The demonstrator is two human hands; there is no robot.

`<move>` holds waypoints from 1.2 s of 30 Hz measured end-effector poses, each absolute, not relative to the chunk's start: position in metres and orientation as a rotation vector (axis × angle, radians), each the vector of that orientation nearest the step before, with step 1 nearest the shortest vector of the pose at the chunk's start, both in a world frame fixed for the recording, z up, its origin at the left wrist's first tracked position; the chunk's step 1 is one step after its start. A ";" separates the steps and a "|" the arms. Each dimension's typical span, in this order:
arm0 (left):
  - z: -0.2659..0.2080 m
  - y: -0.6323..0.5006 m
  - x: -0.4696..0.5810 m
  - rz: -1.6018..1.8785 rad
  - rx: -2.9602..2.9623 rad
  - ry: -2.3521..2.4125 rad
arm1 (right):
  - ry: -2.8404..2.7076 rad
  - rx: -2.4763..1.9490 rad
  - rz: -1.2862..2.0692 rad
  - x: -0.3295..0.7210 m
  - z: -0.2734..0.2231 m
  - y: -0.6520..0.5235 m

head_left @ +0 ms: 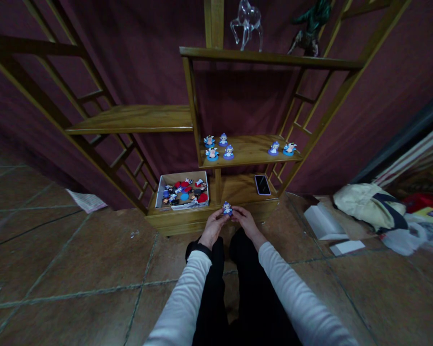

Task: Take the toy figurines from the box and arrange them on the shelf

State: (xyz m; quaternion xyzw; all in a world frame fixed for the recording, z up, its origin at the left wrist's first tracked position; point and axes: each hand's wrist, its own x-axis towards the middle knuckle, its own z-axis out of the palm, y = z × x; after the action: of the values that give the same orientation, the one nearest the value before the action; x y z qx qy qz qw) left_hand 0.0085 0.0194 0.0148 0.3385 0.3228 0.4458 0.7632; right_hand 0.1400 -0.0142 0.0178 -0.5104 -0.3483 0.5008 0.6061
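Between my left hand point(215, 227) and my right hand point(246, 220) is a small purple-and-white figurine point(227, 208), upright, with the fingertips of both hands closed on its sides. It is in front of the bottom shelf's edge. Just beyond my left hand stands an open cardboard box point(159, 198) with a jumble of small red, blue and black figurines. On the shelf above, similar figurines stand on round bases: several at the left end, among them a purple one point(228, 152) and a blue one point(212, 154), and a purple one point(273, 148) beside a blue one point(289, 149) at the right.
A phone point(262, 185) lies on the bottom shelf at right. The top shelf point(274, 56) carries a clear horse figure point(248, 24) and a dark green statue point(310, 29). Right on the floor are a white carton point(324, 222), a cream bag point(370, 206) and plastic bags point(406, 235).
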 end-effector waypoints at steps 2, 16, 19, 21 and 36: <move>0.015 0.019 0.008 0.958 0.752 0.696 | -0.807 -1.180 1.154 0.140 0.019 -0.014; 0.006 0.023 0.009 1.006 0.835 0.740 | -0.859 -1.205 1.182 0.141 0.015 -0.012; 0.007 0.023 0.009 1.025 0.824 0.759 | -0.871 -1.204 1.173 0.140 0.015 -0.012; 0.008 0.022 0.009 1.021 0.828 0.751 | -0.882 -1.210 1.172 0.140 0.015 -0.013; 0.003 0.024 0.010 0.958 0.946 0.710 | -1.050 -1.362 0.904 0.142 0.004 -0.006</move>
State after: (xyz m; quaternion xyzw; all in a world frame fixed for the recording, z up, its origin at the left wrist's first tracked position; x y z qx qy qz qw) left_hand 0.0095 0.0238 0.0033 0.4286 0.3216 0.4342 0.7241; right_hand 0.1421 -0.0062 0.0044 -0.5787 -0.4464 0.3842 0.5641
